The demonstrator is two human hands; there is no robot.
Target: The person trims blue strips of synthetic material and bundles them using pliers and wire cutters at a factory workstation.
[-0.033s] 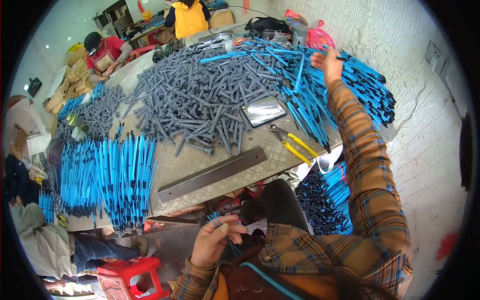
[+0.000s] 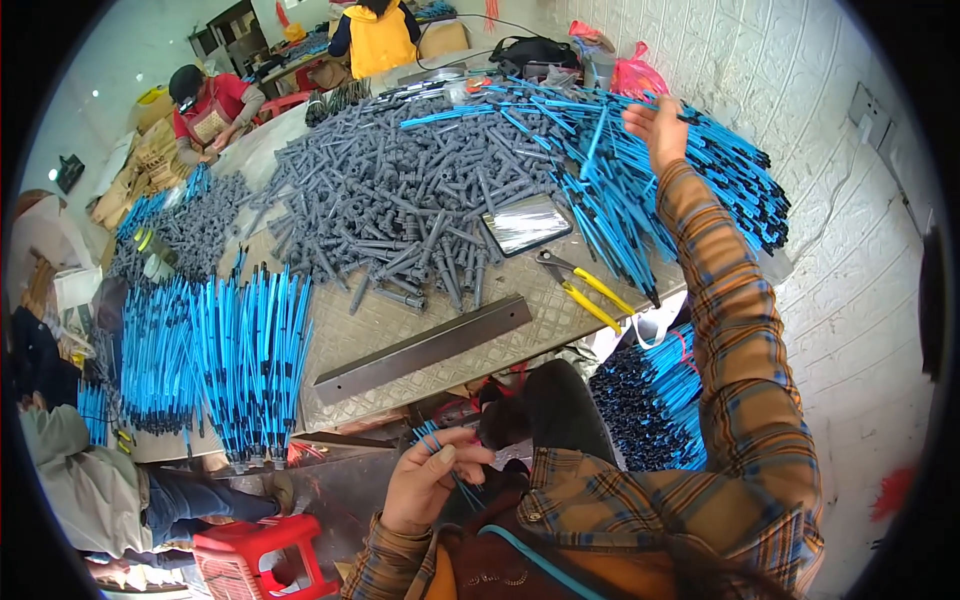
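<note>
My left hand (image 2: 428, 480) is low at the front, its fingers closed around a small bunch of thin blue tubes (image 2: 427, 436). The tubes stick out above and below the grip. Far to the right, my right hand (image 2: 660, 132) reaches over a big heap of blue tubes with black ends (image 2: 735, 180). Its fingers are stretched out and apart, and tubes lie right behind and beside them. Whether the palm touches a tube cannot be made out. A large pile of grey plastic sleeve-like parts (image 2: 400, 190) covers the middle of the table.
Yellow-handled pliers (image 2: 590, 290), a phone-like flat slab (image 2: 527, 224) and a dark metal bar (image 2: 425, 348) lie on the table (image 2: 480, 375). More blue tubes (image 2: 250, 360) stand in rows at left. Bundles (image 2: 650, 400) sit below the right edge. Co-workers (image 2: 210, 110) are nearby; a red stool (image 2: 265, 555) stands lower left.
My right hand has shifted very slightly, with its fingers a little more spread. My left hand keeps hold of the thin blue tubes in the same place.
</note>
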